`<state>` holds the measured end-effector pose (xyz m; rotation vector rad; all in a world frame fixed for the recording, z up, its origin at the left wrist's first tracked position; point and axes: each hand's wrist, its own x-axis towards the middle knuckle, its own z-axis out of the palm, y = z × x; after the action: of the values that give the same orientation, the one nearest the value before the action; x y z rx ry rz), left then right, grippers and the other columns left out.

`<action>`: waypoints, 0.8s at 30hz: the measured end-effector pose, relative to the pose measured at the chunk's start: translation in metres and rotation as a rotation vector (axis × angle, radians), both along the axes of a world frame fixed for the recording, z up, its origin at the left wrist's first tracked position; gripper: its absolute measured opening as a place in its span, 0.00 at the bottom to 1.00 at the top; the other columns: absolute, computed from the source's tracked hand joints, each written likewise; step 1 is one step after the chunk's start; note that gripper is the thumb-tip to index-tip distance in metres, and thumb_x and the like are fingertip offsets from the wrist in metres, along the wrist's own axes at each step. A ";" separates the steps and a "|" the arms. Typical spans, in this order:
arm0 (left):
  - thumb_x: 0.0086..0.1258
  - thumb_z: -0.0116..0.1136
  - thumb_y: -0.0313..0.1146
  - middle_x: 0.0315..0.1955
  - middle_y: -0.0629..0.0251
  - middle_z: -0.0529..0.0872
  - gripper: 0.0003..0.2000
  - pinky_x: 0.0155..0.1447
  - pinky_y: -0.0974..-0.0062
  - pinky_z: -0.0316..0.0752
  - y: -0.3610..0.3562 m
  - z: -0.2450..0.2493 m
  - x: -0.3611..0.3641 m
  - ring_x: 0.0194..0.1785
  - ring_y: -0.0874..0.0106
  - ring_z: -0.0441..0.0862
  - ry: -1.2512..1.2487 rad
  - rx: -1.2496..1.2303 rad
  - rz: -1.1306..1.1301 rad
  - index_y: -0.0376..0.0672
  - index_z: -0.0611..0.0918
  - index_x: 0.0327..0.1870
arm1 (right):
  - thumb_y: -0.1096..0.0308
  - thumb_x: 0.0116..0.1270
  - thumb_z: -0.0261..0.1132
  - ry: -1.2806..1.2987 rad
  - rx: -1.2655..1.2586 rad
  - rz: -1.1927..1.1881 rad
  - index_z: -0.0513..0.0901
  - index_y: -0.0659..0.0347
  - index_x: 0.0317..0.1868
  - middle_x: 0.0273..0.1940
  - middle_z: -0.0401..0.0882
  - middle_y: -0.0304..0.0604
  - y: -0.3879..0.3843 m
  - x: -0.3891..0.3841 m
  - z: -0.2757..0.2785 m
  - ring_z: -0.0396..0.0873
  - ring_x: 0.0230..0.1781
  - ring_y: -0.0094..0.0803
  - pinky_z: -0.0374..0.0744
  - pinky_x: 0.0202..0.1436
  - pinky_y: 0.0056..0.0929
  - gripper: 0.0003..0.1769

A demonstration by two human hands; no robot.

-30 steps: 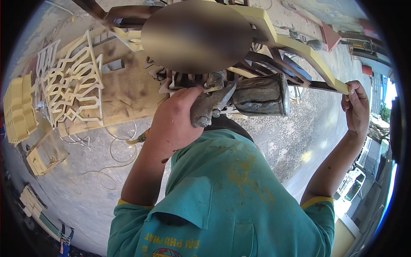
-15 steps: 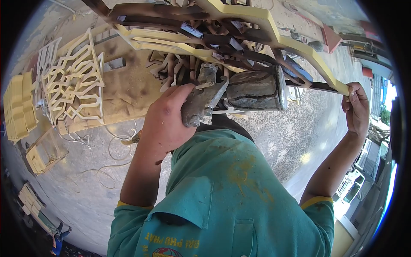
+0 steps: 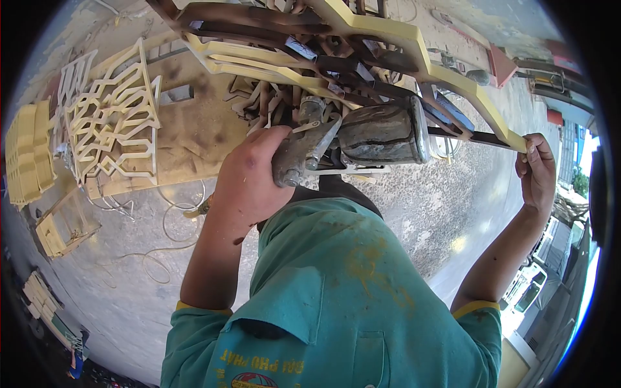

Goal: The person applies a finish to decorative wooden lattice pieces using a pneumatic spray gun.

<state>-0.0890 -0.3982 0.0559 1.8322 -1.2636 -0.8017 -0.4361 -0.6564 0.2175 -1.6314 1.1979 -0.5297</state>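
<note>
My left hand (image 3: 253, 174) is wrapped round the handle of a grey, paint-stained spray gun (image 3: 312, 139) with a metal cup (image 3: 381, 132) on its right side. Just beyond the gun is a pale yellow zigzag frame (image 3: 453, 81), with dark brown paint over many of its inner faces. My right hand (image 3: 538, 165) pinches the frame's right end between thumb and fingers. Several brown and yellow pieces behind the gun overlap, so their shapes are hard to separate.
White lattice pieces (image 3: 116, 123) lie on a stained board (image 3: 194, 139) at the left, beside stacked yellow parts (image 3: 29, 152). A thin hose (image 3: 162, 249) curls on the concrete floor. Part of another person (image 3: 76, 362) shows at the lower left. A white vehicle (image 3: 530, 288) stands at the right.
The frame and my right hand have shifted slightly lower in view. The spray gun has tilted a little, with its cup slightly further left. Both hands keep their hold.
</note>
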 end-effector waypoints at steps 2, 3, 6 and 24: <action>0.47 0.65 0.23 0.45 0.47 0.82 0.26 0.51 0.65 0.76 0.002 0.000 0.003 0.48 0.51 0.81 -0.012 -0.002 0.015 0.36 0.77 0.53 | 0.64 0.70 0.62 0.001 -0.002 0.002 0.80 0.61 0.42 0.26 0.71 0.31 -0.001 0.001 0.000 0.62 0.21 0.14 0.61 0.23 0.13 0.09; 0.47 0.64 0.23 0.46 0.47 0.82 0.26 0.52 0.65 0.76 0.003 -0.001 0.004 0.49 0.51 0.81 -0.012 -0.003 0.022 0.36 0.77 0.53 | 0.64 0.70 0.62 0.002 -0.003 0.002 0.80 0.61 0.42 0.26 0.71 0.31 -0.001 0.001 0.000 0.62 0.21 0.14 0.61 0.23 0.13 0.09; 0.47 0.64 0.23 0.46 0.47 0.82 0.26 0.52 0.65 0.76 0.004 -0.003 0.004 0.49 0.51 0.81 -0.015 -0.011 0.028 0.36 0.77 0.53 | 0.64 0.71 0.62 0.002 0.002 0.004 0.79 0.61 0.43 0.26 0.71 0.31 -0.002 -0.001 0.000 0.62 0.21 0.14 0.61 0.23 0.13 0.09; 0.49 0.63 0.23 0.44 0.47 0.82 0.23 0.51 0.66 0.76 0.007 -0.011 0.009 0.47 0.52 0.82 0.038 0.015 0.079 0.35 0.78 0.52 | 0.64 0.73 0.59 0.012 -0.002 0.005 0.77 0.60 0.46 0.24 0.67 0.31 -0.003 -0.005 -0.001 0.60 0.20 0.16 0.61 0.23 0.14 0.09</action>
<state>-0.0797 -0.3909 0.0444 1.8585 -1.1573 -0.8007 -0.4416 -0.6591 0.2163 -1.6407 1.2023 -0.5192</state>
